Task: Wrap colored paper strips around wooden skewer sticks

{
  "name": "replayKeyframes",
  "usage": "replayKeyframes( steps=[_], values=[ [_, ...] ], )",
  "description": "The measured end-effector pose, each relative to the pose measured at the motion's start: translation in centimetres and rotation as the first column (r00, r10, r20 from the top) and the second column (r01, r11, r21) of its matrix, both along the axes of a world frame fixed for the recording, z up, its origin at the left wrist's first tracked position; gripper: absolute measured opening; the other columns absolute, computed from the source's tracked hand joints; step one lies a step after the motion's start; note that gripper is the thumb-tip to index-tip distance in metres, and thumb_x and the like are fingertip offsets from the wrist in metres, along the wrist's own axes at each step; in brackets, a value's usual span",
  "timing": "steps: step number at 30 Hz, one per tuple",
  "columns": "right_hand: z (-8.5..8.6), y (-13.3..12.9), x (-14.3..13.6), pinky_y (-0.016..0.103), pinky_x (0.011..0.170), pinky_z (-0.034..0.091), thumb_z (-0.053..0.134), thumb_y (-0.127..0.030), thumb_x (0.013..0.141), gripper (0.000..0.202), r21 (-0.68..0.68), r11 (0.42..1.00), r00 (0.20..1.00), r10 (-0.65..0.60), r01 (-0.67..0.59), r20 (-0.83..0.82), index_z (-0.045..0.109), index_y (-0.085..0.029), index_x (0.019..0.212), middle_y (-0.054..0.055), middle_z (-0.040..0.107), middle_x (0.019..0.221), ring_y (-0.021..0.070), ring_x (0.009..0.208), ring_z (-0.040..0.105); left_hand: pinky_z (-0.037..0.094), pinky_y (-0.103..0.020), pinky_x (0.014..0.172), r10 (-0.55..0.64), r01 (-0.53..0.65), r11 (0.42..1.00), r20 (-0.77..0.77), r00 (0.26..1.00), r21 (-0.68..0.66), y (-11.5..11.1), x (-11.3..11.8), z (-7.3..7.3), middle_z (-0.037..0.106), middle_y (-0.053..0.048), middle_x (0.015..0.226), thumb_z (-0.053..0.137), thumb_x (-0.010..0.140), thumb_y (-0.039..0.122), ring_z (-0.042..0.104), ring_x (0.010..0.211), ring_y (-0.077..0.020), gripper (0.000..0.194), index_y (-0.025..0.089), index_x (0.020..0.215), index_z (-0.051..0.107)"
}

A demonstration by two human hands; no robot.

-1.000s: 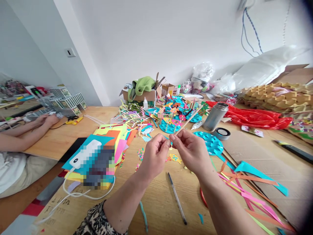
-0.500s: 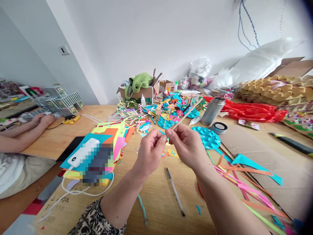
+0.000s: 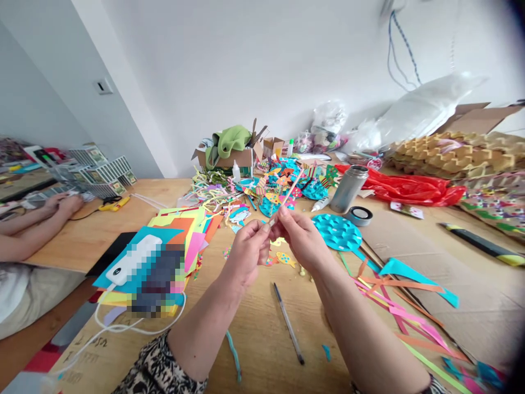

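Note:
A thin pale strip [image 3: 292, 187], stick-like, rises away from me at a slant from between my fingers. I cannot make out its material. My left hand [image 3: 247, 247] pinches its near end between thumb and fingers. Close against it, my right hand [image 3: 302, 236] grips the same strip slightly farther up. Small yellow and orange paper fish cutouts [image 3: 286, 259] lie on the table just beyond and below the hands. Between my forearms rests a pen [image 3: 289, 323]. To the right of my right hand is a round blue piece [image 3: 336, 232] with raised bumps.
Coloured paper sheets [image 3: 192, 219], a power bank [image 3: 137, 260] and a blurred-out dark object lie left. Behind are heaped paper cutouts [image 3: 283, 175], a steel flask [image 3: 348, 189] and a cardboard box [image 3: 223, 158]. Paper strips [image 3: 394, 295] and a cutter [image 3: 479, 243] lie right. Another person's hands [image 3: 65, 205] are far left.
The strip has turned in my fingers and now shows a narrower, pinker side. My hands have shifted slightly closer together, and the whole view has moved a little to the right.

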State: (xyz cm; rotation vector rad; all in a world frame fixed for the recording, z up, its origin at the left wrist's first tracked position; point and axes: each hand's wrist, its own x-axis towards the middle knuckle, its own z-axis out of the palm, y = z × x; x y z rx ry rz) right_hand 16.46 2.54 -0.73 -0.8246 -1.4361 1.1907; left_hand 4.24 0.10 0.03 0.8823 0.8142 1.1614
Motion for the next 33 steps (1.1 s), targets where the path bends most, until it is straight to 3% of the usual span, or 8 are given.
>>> replayKeyframes(
  steps=[3, 10, 16, 18, 23, 27, 30, 33],
  values=[
    [-0.1, 0.3, 0.2, 0.026, 0.058, 0.041, 0.045, -0.057, 0.088, 0.044, 0.001, 0.998, 0.998, 0.056, -0.056, -0.017, 0.053, -0.017, 0.073, -0.001, 0.053, 0.060, 0.0122, 0.058, 0.050, 0.010, -0.015, 0.035, -0.020, 0.022, 0.999, 0.035, 0.999, -0.034, 0.2, -0.3, -0.1, 0.032, 0.011, 0.047, 0.074, 0.066, 0.039, 0.017, 0.035, 0.0001, 0.035, 0.017, 0.067, 0.046],
    [-0.7, 0.3, -0.2, 0.025, 0.051, 0.034, 0.059, -0.054, 0.080, 0.039, 0.062, 0.994, 0.989, -0.095, 0.088, 0.115, 0.047, -0.020, 0.067, -0.004, 0.046, 0.056, 0.0111, 0.053, 0.043, 0.010, -0.014, 0.034, -0.049, 0.049, 0.999, 0.000, 0.999, -0.002, 0.4, 0.1, -0.7, 0.029, 0.012, 0.047, 0.072, 0.067, 0.044, 0.015, 0.036, -0.0002, 0.037, 0.017, 0.069, 0.047],
    [-3.1, 1.5, -1.1, 0.024, 0.046, 0.028, 0.058, -0.048, 0.079, 0.035, -0.031, 0.961, 0.953, -0.269, 0.276, 0.142, 0.046, -0.020, 0.063, -0.005, 0.041, 0.051, 0.0100, 0.048, 0.036, 0.013, -0.016, 0.034, 0.178, -0.165, 0.983, -0.181, 0.967, 0.086, 1.4, 1.1, -3.1, 0.034, 0.010, 0.045, 0.067, 0.073, 0.042, 0.022, 0.035, -0.0012, 0.035, 0.018, 0.061, 0.044],
    [-3.7, 2.0, -1.4, 0.024, 0.044, 0.027, 0.060, -0.050, 0.077, 0.036, -0.063, 0.957, 0.954, -0.272, 0.282, 0.124, 0.045, -0.020, 0.062, -0.006, 0.041, 0.049, 0.0095, 0.046, 0.035, 0.013, -0.016, 0.034, 0.188, -0.176, 0.982, -0.211, 0.959, 0.071, 1.7, 1.3, -3.6, 0.035, 0.009, 0.045, 0.065, 0.075, 0.040, 0.023, 0.034, -0.0013, 0.033, 0.018, 0.062, 0.045],
    [-2.9, 2.3, -0.4, 0.024, 0.045, 0.032, 0.063, -0.056, 0.072, 0.041, -0.106, 0.982, 0.986, -0.146, 0.154, 0.081, 0.046, -0.020, 0.061, -0.004, 0.047, 0.047, 0.0095, 0.043, 0.041, 0.012, -0.015, 0.031, -0.030, 0.026, 0.996, -0.046, 0.998, -0.080, 2.1, 0.5, -3.0, 0.038, 0.009, 0.045, 0.060, 0.079, 0.032, 0.023, 0.030, -0.0017, 0.024, 0.017, 0.065, 0.047],
    [-2.1, 2.0, 0.6, 0.023, 0.045, 0.031, 0.070, -0.054, 0.068, 0.043, -0.155, 0.988, 1.000, -0.022, 0.019, -0.013, 0.047, -0.019, 0.061, -0.005, 0.050, 0.047, 0.0079, 0.041, 0.042, 0.038, -0.020, 0.034, -0.239, 0.253, 0.952, 0.094, 0.966, -0.172, 2.4, -0.7, -2.5, 0.056, 0.000, 0.054, 0.052, 0.084, 0.032, 0.045, 0.035, -0.0080, 0.023, 0.013, 0.073, 0.057],
    [-2.0, 1.9, 0.9, 0.023, 0.043, 0.030, 0.072, -0.054, 0.068, 0.043, -0.204, 0.975, 0.994, 0.077, -0.090, -0.073, 0.047, -0.019, 0.061, -0.006, 0.050, 0.047, 0.0073, 0.038, 0.042, 0.050, -0.024, 0.044, -0.281, 0.289, 0.948, 0.070, 0.957, -0.135, 2.5, -1.0, -2.5, 0.063, -0.005, 0.062, 0.059, 0.081, 0.028, 0.056, 0.043, -0.0110, 0.018, 0.010, 0.077, 0.061],
    [-2.0, 2.1, 1.2, 0.023, 0.043, 0.032, 0.071, -0.055, 0.069, 0.043, -0.221, 0.970, 0.994, 0.095, -0.106, -0.060, 0.050, -0.018, 0.062, -0.005, 0.051, 0.047, 0.0076, 0.040, 0.043, 0.049, -0.022, 0.045, -0.277, 0.280, 0.955, 0.046, 0.960, -0.100, 2.4, -1.0, -2.6, 0.065, -0.005, 0.062, 0.067, 0.075, 0.026, 0.055, 0.043, -0.0096, 0.017, 0.011, 0.076, 0.060]
  ],
)
